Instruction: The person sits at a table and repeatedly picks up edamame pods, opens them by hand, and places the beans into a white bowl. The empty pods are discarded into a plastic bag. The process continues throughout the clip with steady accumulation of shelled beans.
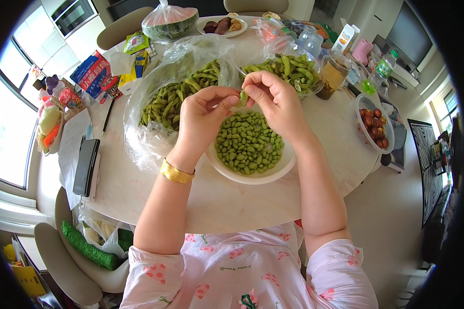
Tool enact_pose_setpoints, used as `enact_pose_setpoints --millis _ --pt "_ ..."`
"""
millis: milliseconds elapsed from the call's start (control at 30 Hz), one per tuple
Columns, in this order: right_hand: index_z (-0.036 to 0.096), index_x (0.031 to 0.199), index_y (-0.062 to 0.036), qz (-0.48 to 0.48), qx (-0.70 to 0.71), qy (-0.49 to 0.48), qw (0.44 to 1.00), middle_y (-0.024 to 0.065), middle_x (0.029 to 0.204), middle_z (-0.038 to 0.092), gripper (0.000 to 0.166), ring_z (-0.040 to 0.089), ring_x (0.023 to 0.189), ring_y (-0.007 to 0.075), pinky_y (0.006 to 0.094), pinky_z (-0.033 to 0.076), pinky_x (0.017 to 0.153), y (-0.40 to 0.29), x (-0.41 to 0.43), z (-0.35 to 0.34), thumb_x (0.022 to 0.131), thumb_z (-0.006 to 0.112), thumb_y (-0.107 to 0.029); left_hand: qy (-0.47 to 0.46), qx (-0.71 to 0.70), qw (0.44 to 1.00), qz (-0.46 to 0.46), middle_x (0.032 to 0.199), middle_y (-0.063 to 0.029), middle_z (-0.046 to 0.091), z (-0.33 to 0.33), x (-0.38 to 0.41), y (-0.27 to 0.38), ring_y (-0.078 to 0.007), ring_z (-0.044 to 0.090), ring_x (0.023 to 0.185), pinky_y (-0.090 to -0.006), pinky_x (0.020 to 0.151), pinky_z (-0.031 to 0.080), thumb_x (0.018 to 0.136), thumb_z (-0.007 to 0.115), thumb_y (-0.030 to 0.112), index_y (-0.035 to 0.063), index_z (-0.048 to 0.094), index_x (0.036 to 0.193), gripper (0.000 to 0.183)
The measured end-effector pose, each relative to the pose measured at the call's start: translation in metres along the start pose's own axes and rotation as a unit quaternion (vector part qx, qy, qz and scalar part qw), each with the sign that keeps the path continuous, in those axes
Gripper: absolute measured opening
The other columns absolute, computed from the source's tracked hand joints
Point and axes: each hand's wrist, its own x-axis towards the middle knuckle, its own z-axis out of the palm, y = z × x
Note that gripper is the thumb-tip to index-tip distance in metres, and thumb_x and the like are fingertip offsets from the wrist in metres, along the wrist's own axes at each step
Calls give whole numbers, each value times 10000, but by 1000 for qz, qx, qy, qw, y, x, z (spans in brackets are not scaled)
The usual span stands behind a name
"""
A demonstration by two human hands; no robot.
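Observation:
Between the fingertips of my left hand and my right hand is a small green soybean pod, pinched from both sides. Both hands are above the back rim of a white bowl, which holds many shelled green soybeans. Unshelled pods lie left of the bowl in a clear plastic bag, partly hidden by my left hand. Behind my right hand, a second heap of pods sits in what looks like a clear plastic container or bag.
A glass jar of brown liquid stands right of the pods, near a bowl of reddish-brown fruit. At left lie a phone, a pen and handwritten paper. Wrapped watermelon and a plate are at the back.

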Motion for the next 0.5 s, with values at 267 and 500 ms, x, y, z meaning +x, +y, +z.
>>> enact_pose_setpoints --millis 267,500 --pt "611 959 20 -7 2 -10 1000 26 859 633 103 578 757 77 241 511 675 0 -1 1 970 594 -81 -32 76 997 7 1015 -48 701 2 -3 3 -90 668 838 -219 704 533 883 715 83 -2 669 998 150" --pt "621 974 16 -4 -10 -8 1000 28 854 645 96 580 733 79 238 507 660 2 0 -3 963 604 -79 -82 8 996 -21 1061 -49 680 -1 -2 0 -102 650 938 -235 711 544 897 695 72 -6 640 1077 204"
